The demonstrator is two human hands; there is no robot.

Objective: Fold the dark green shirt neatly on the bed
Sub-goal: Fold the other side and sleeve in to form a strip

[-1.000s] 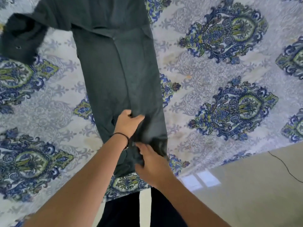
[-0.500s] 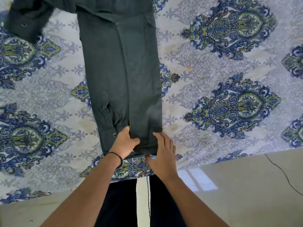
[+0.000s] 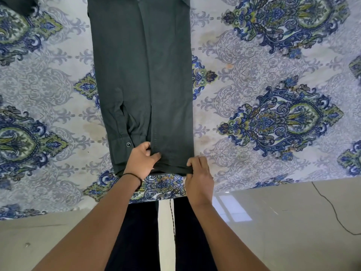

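Right hand [image 3: 199,178] slid out to dark green shirt [image 3: 144,75] hem's right corner.
Both pinch hem on bed [image 3: 254,153]; left hand [image 3: 141,163] mid-hem.

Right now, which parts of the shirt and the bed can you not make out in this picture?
All in the head view:
- Shirt far end: cut off by the top edge.
- Dark cloth, top left corner: mostly cut off by the edges.
- Hem: partly covered by the left grip and right grip.
- Shirt's lower layers: hidden by the top layer.
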